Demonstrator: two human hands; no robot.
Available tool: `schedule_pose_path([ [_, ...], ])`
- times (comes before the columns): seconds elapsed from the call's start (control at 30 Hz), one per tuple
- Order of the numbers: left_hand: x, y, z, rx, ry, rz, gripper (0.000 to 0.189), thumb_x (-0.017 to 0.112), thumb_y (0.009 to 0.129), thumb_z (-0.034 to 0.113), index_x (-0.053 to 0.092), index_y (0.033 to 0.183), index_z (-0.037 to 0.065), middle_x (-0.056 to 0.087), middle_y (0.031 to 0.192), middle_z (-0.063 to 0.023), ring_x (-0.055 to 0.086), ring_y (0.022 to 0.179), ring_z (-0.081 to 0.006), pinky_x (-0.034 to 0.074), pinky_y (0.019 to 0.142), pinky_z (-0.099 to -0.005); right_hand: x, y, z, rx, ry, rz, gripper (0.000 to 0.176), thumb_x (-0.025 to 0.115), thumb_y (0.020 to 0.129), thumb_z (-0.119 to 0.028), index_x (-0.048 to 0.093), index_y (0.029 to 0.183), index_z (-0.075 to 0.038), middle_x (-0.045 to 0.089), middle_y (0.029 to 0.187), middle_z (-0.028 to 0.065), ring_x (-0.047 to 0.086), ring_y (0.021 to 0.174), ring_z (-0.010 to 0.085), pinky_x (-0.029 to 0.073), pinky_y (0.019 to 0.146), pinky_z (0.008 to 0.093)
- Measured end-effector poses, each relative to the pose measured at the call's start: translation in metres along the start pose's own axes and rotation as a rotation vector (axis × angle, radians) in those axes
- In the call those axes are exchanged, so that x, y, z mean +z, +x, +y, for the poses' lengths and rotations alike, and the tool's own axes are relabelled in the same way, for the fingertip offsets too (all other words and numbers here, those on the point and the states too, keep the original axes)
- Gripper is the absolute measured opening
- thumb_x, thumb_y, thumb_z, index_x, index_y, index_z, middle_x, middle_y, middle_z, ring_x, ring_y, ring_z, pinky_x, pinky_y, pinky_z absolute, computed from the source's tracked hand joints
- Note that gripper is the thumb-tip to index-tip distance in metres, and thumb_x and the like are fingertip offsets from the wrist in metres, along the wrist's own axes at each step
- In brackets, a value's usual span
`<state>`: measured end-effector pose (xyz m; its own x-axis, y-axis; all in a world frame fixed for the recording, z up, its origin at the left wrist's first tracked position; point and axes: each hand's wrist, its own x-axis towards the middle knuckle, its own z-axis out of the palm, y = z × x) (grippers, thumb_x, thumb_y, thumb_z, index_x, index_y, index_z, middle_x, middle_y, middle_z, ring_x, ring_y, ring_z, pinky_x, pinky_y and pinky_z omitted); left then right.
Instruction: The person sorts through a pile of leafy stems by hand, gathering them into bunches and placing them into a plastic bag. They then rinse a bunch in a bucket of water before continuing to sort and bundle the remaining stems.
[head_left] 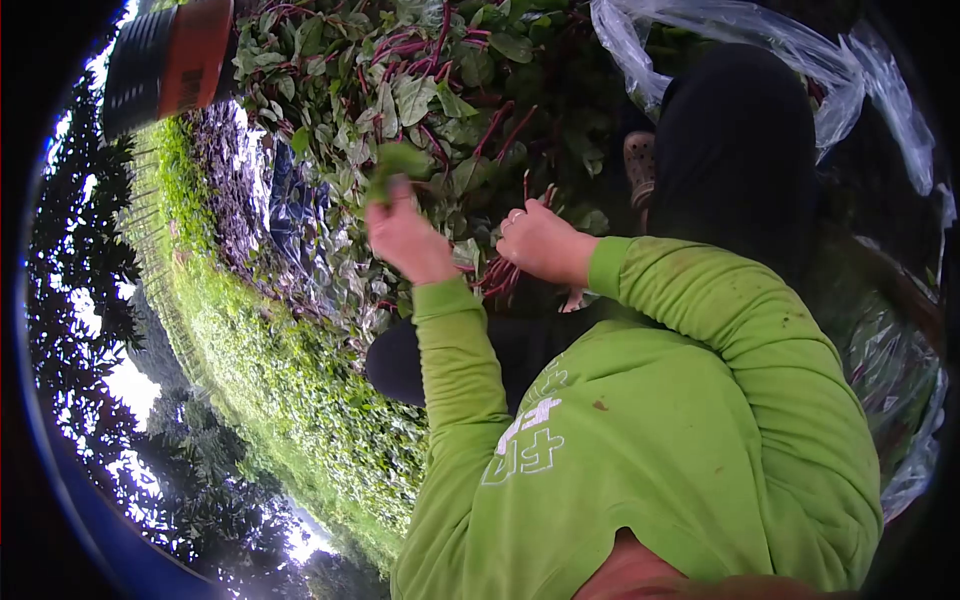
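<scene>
My left hand (408, 238) is closed, its fingertips pinching a green leaf (400, 160) that is smeared by motion. To its right, my right hand (545, 240), with a ring on one finger, is wrapped round a bunch of red-stemmed greens (498, 277). Cut stem ends poke out above that fist, and more red stems hang below it. The two hands are a short way apart. Beyond them lies a large heap of leafy greens (410, 100) with dark red stems.
A black and red bucket-like container (170, 70) stands at the upper left. Clear plastic sheeting (740, 25) lies at the upper right, with more plastic (900, 420) at the right edge. My dark-clad knee (745, 130) and a brown clog (640, 165) are beside the heap. Green plant rows (300, 370) run along the left.
</scene>
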<state>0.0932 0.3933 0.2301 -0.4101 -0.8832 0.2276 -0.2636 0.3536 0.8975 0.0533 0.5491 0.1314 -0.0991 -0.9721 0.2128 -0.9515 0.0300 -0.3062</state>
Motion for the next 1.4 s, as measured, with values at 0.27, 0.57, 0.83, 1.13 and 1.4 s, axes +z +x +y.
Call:
schedule_pose_path([
  [0.27, -0.020, 0.060, -0.061, -0.180, -0.324, -0.040, 0.051, 0.072, 0.097, 0.018, 0.047, 0.138, 0.001, 0.060, 0.124, -0.0151, 0.058, 0.109, -0.0258, 0.055, 0.088, -0.0383, -0.010, 0.001, 0.010, 0.098, -0.013, -0.093, 0.024, 0.059, 0.089, -0.015, 0.066, 0.112, -0.012, 0.065, 0.090, 0.0082, 0.067, 0.097, 0.0240, 0.020, 0.112, 0.0821],
  [0.57, 0.106, 0.012, -0.124, 0.633, 0.984, -0.406, 0.055, 0.079, 0.076, 0.020, 0.049, 0.121, 0.010, 0.064, 0.109, -0.0164, 0.064, 0.105, -0.0370, 0.052, 0.086, -0.0484, -0.014, -0.023, 0.024, 0.207, 0.000, -0.125, 0.022, 0.061, 0.088, -0.015, 0.065, 0.109, -0.013, 0.065, 0.103, 0.0074, 0.065, 0.104, 0.0249, 0.041, 0.104, 0.0686],
  [0.83, 0.077, 0.034, -0.119, 0.649, 0.830, -0.650, 0.041, 0.063, 0.085, 0.010, 0.060, 0.126, 0.010, 0.068, 0.111, -0.0173, 0.065, 0.105, -0.0392, 0.053, 0.087, -0.0513, -0.025, -0.017, 0.023, 0.095, -0.037, 0.020, 0.019, 0.064, 0.085, -0.020, 0.066, 0.103, -0.013, 0.065, 0.098, 0.0059, 0.065, 0.098, 0.0247, 0.053, 0.085, 0.0516],
  [1.13, 0.047, 0.000, -0.101, 0.380, 0.504, -0.938, 0.049, 0.061, 0.086, 0.000, 0.069, 0.132, 0.015, 0.064, 0.102, -0.0178, 0.065, 0.100, -0.0376, 0.055, 0.087, -0.0435, -0.019, -0.012, 0.031, 0.110, -0.058, 0.214, 0.015, 0.062, 0.084, -0.020, 0.062, 0.097, -0.013, 0.064, 0.092, 0.0027, 0.065, 0.094, 0.0218, 0.052, 0.083, 0.0463],
  [1.4, 0.033, -0.016, -0.148, -0.068, 0.100, -1.066, 0.047, 0.057, 0.096, 0.009, 0.057, 0.143, 0.006, 0.072, 0.108, -0.0227, 0.069, 0.103, -0.0355, 0.052, 0.096, -0.0388, -0.005, -0.008, 0.036, 0.189, -0.128, 0.295, 0.027, 0.059, 0.086, -0.020, 0.065, 0.111, -0.011, 0.062, 0.102, 0.0046, 0.062, 0.099, 0.0229, 0.050, 0.085, 0.0442],
])
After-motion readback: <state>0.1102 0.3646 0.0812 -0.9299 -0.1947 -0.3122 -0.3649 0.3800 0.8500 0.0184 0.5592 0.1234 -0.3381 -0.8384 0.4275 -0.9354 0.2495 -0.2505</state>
